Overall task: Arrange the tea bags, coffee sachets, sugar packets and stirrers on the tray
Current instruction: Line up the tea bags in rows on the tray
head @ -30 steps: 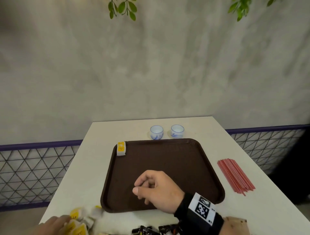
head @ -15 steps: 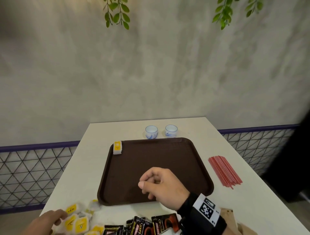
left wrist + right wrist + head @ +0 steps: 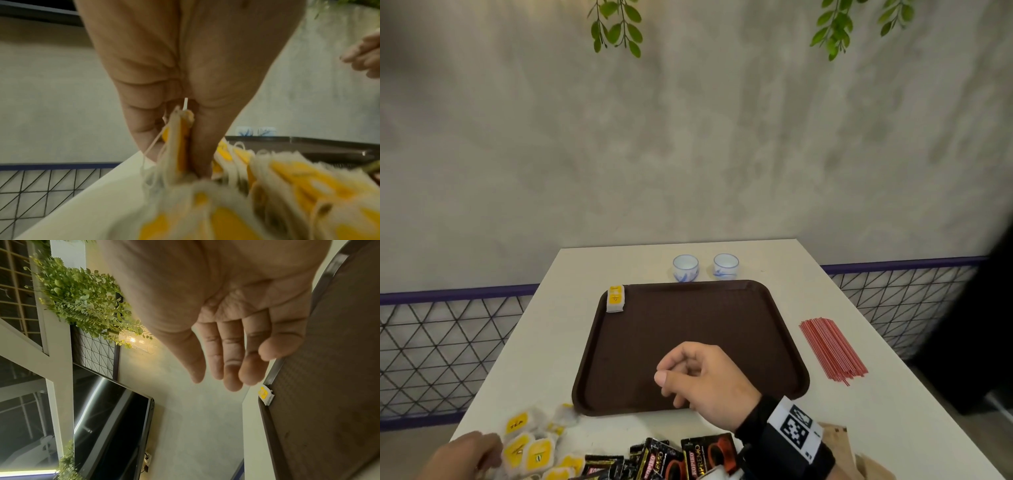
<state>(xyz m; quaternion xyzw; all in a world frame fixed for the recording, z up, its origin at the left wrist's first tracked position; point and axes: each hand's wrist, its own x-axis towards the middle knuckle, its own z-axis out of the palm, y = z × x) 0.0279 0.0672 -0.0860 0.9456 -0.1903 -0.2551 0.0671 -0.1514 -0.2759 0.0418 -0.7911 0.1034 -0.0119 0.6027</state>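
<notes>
A brown tray (image 3: 774, 342) lies mid-table with one yellow-tagged tea bag (image 3: 615, 298) in its far left corner, also seen as the tea bag (image 3: 265, 394) in the right wrist view. My right hand (image 3: 671, 377) hovers over the tray's near part, fingers loosely curled and holding nothing. My left hand (image 3: 482, 452) is at the pile of tea bags (image 3: 530, 445) on the table's near left. In the left wrist view its thumb and finger pinch one tea bag (image 3: 179, 142). Black coffee sachets (image 3: 671, 459) lie along the near edge. Red stirrers (image 3: 832, 347) lie right of the tray.
Two small white-and-blue cups (image 3: 685, 268) stand just behind the tray. Brown paper packets (image 3: 839, 442) lie at the near right, partly hidden by my right wrist. The table's left edge runs close to the tea bag pile, with a wire railing below.
My left hand has closed in on the tea bag pile and pinched one bag. The right hand stays over the tray's near part. The view has tipped down, showing more sachets.
</notes>
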